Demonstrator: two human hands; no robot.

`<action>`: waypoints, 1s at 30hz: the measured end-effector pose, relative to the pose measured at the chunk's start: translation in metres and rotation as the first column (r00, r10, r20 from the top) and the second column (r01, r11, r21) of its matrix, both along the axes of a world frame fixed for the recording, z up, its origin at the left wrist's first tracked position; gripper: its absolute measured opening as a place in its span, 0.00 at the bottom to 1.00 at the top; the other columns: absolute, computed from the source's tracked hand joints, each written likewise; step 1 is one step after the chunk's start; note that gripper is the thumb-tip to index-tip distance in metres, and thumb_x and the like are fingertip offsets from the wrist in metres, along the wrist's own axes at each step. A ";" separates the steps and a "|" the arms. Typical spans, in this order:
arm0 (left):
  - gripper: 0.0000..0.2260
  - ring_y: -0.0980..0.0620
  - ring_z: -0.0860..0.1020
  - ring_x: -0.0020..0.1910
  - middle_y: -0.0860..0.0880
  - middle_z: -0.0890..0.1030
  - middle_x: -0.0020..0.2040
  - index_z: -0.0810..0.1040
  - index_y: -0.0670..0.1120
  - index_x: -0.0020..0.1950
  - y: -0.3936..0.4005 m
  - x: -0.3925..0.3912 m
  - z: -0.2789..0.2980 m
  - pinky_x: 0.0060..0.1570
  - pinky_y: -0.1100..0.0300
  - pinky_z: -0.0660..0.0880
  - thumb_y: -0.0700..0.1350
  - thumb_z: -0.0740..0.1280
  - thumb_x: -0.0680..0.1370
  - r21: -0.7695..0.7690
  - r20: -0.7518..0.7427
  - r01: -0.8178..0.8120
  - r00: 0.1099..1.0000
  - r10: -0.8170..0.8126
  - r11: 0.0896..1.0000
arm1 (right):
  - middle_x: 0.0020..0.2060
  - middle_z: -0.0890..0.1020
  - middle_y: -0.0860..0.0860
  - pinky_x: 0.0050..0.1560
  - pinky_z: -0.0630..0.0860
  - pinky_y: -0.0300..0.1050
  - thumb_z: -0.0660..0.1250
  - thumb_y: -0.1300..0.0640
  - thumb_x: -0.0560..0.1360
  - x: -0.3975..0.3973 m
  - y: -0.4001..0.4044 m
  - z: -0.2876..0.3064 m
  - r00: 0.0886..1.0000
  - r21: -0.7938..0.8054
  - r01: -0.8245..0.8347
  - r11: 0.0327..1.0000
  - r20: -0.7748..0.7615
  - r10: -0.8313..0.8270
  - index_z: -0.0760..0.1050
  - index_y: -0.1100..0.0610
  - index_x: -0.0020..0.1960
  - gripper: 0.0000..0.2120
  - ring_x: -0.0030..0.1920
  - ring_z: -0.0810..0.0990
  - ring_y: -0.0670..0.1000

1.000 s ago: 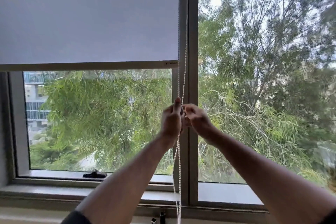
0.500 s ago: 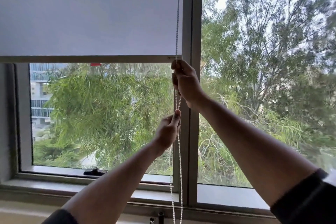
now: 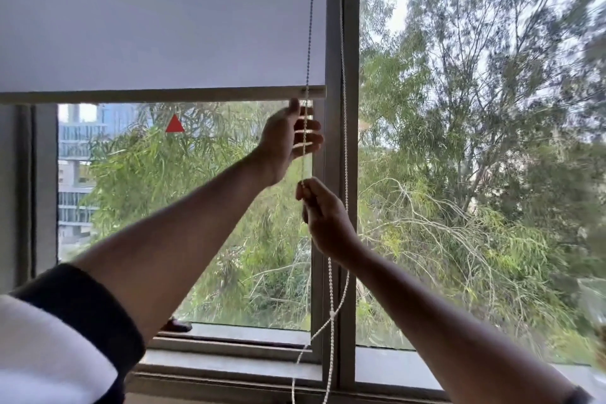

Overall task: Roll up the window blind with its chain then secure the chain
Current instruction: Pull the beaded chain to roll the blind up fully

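Note:
The light grey roller blind (image 3: 157, 16) covers the upper part of the left window pane; its bottom bar (image 3: 164, 96) hangs level. A white bead chain (image 3: 308, 43) drops along the blind's right edge, with a second strand in front of the window post. My right hand (image 3: 326, 218) is closed on the chain below the bar. My left hand (image 3: 290, 138) is raised just under the bar, fingers apart around the chain, not closed on it. Below my right hand the chain hangs loose and its strands cross.
A grey window post (image 3: 341, 157) stands right behind the chain. The sill (image 3: 229, 361) runs along the bottom, with a dark window latch (image 3: 177, 325) on the frame. Trees and a building show through the glass.
My right hand has come down from the bar, pulling the chain with it. My left hand has let go lower down and risen to just under the bar.

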State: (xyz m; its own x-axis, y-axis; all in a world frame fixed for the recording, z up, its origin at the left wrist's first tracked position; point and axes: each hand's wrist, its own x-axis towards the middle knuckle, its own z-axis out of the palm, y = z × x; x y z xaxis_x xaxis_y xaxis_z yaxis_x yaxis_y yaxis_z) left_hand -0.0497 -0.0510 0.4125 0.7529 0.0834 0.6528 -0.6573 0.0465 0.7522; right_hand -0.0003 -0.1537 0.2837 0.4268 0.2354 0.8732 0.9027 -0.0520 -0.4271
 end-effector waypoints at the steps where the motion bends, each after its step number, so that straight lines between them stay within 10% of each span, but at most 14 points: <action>1: 0.19 0.48 0.81 0.41 0.45 0.81 0.45 0.76 0.43 0.55 -0.006 -0.005 0.015 0.44 0.54 0.79 0.55 0.53 0.85 -0.020 0.001 0.032 1.000 -0.032 0.999 | 0.27 0.69 0.44 0.29 0.63 0.47 0.57 0.63 0.85 0.000 -0.001 -0.007 1.000 0.003 0.006 1.000 0.008 -0.006 0.71 0.48 0.45 0.14 0.28 0.64 0.46; 7: 0.19 0.57 0.59 0.18 0.55 0.66 0.22 0.68 0.50 0.36 -0.034 -0.014 0.040 0.22 0.66 0.54 0.54 0.54 0.85 -0.096 0.035 0.051 0.998 -0.048 0.994 | 0.26 0.71 0.41 0.28 0.62 0.43 0.58 0.60 0.86 0.006 -0.019 -0.019 0.997 -0.103 0.058 0.993 0.047 -0.053 0.72 0.48 0.47 0.12 0.27 0.63 0.44; 15: 0.20 0.58 0.58 0.16 0.55 0.64 0.21 0.64 0.50 0.33 -0.037 0.003 -0.007 0.21 0.70 0.55 0.50 0.54 0.86 -0.081 0.083 0.065 0.995 -0.058 0.995 | 0.37 0.82 0.53 0.38 0.79 0.50 0.59 0.60 0.85 0.029 -0.056 -0.012 0.977 -0.243 0.180 0.953 -0.066 -0.201 0.77 0.49 0.57 0.10 0.35 0.80 0.54; 21: 0.23 0.58 0.58 0.16 0.55 0.65 0.21 0.70 0.51 0.30 -0.059 0.009 -0.048 0.19 0.69 0.55 0.50 0.57 0.85 -0.081 0.058 0.059 0.997 -0.054 0.995 | 0.38 0.84 0.46 0.39 0.79 0.42 0.55 0.65 0.85 0.016 -0.051 0.069 0.974 0.059 -0.021 0.998 -0.226 0.034 0.77 0.50 0.50 0.16 0.37 0.81 0.46; 25: 0.22 0.57 0.59 0.16 0.53 0.65 0.22 0.70 0.51 0.30 -0.065 0.011 -0.064 0.19 0.69 0.57 0.49 0.56 0.85 -0.076 0.056 0.087 0.995 -0.083 0.993 | 0.46 0.87 0.55 0.45 0.83 0.49 0.52 0.55 0.88 -0.010 -0.042 0.143 0.871 0.278 -0.272 0.921 -0.336 0.359 0.76 0.59 0.62 0.16 0.44 0.86 0.53; 30: 0.19 0.57 0.58 0.19 0.53 0.64 0.25 0.66 0.51 0.34 -0.062 0.013 -0.085 0.20 0.67 0.54 0.50 0.55 0.86 -0.038 0.008 0.135 0.991 -0.135 0.990 | 0.31 0.79 0.47 0.26 0.66 0.38 0.53 0.65 0.85 -0.031 -0.024 0.194 0.912 0.400 -0.192 0.896 -0.264 0.313 0.79 0.56 0.59 0.16 0.27 0.72 0.45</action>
State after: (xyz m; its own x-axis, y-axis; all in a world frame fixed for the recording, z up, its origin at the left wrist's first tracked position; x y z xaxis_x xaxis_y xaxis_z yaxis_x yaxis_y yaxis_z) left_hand -0.0367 -0.1132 0.3278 0.7554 0.0061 0.6553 -0.6472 0.1636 0.7445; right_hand -0.0318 -0.1781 0.4778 0.6603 0.0702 0.7477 0.6787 0.3705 -0.6341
